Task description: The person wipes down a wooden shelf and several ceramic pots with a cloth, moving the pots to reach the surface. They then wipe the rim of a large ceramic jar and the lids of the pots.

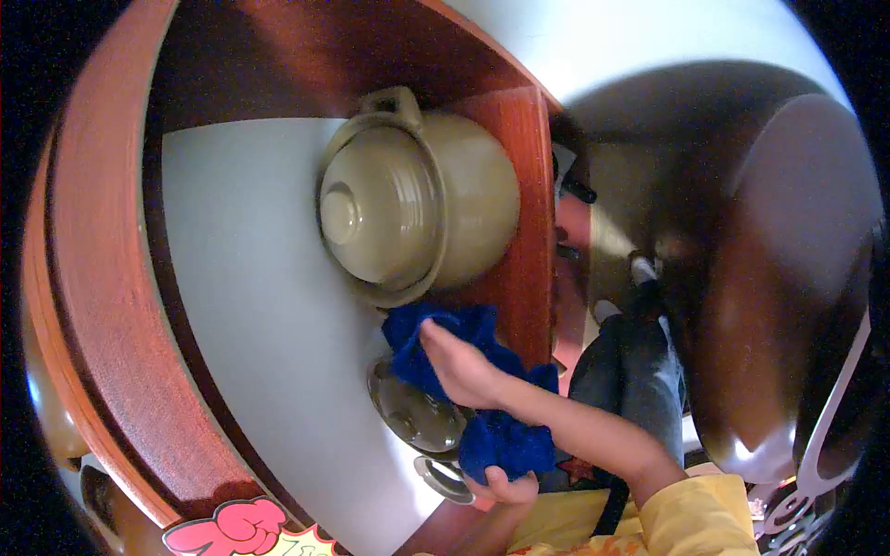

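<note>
A bunched blue cloth [505, 445] lies between my two hands in the lower middle of the view. My right hand [459, 366] has its fingers together in the upper part of the cloth, beside the rim of a large khaki lidded pot [477, 199]. Lower down, my left hand [505, 486] grips the bottom end of the cloth, its thumb showing. Part of a dark lidded dish [417, 408] appears to the left of the cloth, partly covered by it. Just below sits a smaller shiny round item [440, 477].
The pot is in a reddish wooden cabinet [538, 222] with a pale panel [260, 241]. A large dark brown rounded object [779, 278] fills the right side. A pink-and-yellow cut-out sign [246, 528] is at the lower left. My legs show at centre right.
</note>
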Tool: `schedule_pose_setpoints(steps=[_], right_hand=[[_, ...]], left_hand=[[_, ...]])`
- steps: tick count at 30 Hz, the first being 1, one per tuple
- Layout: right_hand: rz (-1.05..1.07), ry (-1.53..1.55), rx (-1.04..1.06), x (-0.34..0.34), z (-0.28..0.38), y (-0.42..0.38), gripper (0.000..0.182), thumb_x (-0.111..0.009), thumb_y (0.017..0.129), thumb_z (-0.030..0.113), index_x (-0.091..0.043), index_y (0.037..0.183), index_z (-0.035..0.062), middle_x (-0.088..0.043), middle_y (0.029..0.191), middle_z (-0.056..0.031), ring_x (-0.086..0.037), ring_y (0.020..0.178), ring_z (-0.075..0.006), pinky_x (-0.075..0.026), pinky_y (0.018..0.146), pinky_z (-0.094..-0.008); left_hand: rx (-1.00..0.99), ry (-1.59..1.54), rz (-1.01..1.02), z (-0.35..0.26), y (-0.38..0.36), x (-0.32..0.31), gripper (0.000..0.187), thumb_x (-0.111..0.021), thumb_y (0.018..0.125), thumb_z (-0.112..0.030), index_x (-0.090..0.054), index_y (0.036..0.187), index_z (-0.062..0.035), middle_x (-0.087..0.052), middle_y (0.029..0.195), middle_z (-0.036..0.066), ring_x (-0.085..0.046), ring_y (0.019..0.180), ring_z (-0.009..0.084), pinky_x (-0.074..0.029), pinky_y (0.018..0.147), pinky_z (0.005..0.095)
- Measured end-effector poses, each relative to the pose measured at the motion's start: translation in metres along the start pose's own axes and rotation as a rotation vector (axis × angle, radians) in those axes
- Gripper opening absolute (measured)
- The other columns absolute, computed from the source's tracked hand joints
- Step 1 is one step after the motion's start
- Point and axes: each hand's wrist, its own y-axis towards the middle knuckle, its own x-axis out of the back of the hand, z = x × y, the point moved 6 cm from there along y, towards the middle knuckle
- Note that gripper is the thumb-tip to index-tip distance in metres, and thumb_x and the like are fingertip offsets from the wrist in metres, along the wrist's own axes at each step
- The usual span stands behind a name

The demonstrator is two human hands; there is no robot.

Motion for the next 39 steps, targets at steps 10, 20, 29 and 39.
schedule_pose_setpoints(steps=[10,20,29,39], right_hand=[[-0.054,0.056,0.781,0.018,0.148,-0.056,0.043,-0.034,0.094,0.032,-0.037,0.128,0.0053,-0.039,0.133,-0.0061,-0.031,0.126,-0.0196,-0.017,0.107,-0.0338],[-0.221,-0.223,0.981,0.045,0.192,-0.081,0.042,-0.038,0.092,0.032,-0.037,0.127,0.0082,-0.043,0.127,-0.0058,-0.039,0.118,-0.0223,-0.029,0.099,-0.0384],[-0.109,-0.323,1.113,0.057,0.199,-0.099,0.033,-0.049,0.076,0.002,-0.047,0.109,0.0007,-0.051,0.105,-0.0070,-0.047,0.097,-0.0197,-0.035,0.091,-0.0339],[-0.145,-0.237,1.378,0.081,0.196,-0.136,0.045,-0.044,0.086,0.018,-0.035,0.128,0.0061,-0.042,0.126,-0.0116,-0.042,0.112,-0.0259,-0.035,0.097,-0.0400]], left_hand=[[0.212,-0.230,0.082,-0.067,0.091,-0.048,0.047,-0.048,0.082,-0.040,-0.052,0.107,-0.0013,-0.057,0.102,0.014,-0.056,0.092,0.0290,-0.046,0.080,0.0419],[-0.317,1.131,0.194,-0.082,0.214,-0.046,0.040,-0.057,0.085,-0.027,-0.051,0.107,0.0050,-0.054,0.102,0.026,-0.054,0.092,0.0345,-0.041,0.083,0.0417],[0.040,0.654,0.285,-0.041,0.260,0.006,0.029,-0.051,0.087,-0.020,-0.053,0.112,-0.0054,-0.049,0.109,0.020,-0.049,0.099,0.0305,-0.044,0.078,0.0401],[-0.311,-0.150,-0.209,-0.084,0.254,0.035,0.030,-0.050,0.087,-0.017,-0.050,0.112,-0.0011,-0.054,0.109,0.013,-0.054,0.094,0.0239,-0.048,0.084,0.0368]])
